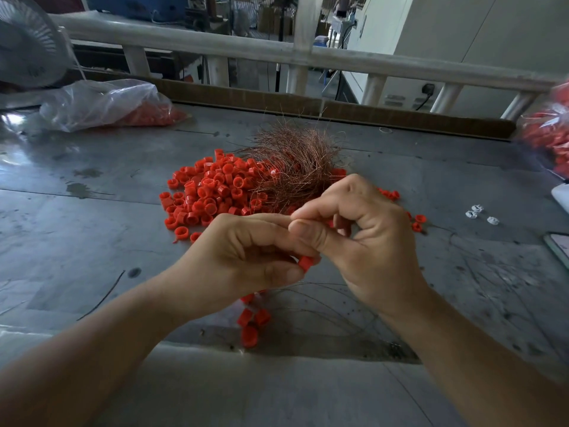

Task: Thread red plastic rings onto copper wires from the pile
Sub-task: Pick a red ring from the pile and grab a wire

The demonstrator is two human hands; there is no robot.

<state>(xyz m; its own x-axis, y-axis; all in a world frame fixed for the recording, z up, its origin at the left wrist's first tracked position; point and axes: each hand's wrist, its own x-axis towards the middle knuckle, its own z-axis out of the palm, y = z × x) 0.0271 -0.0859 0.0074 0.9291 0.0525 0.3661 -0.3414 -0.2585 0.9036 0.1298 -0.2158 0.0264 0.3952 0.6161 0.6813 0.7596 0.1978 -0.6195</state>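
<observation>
A pile of red plastic rings (209, 192) lies on the grey metal table (92, 211), with a tangled bundle of copper wires (295, 161) on its right side. In front of the pile my left hand (246, 257) and my right hand (363, 238) meet fingertip to fingertip. My left thumb and fingers pinch a red ring (306, 262). My right thumb and forefinger pinch something thin, too fine to make out, and more red shows inside that palm. A string of threaded rings (251, 322) hangs below my left hand. Thin wires (323, 303) curve over the table under my hands.
A clear plastic bag of red rings (107, 103) lies at the back left beside a fan (27, 44). Another bag of rings (548, 134) sits at the right edge. Small white bits (480, 212) lie right of my hands. A white railing (277, 53) runs behind the table.
</observation>
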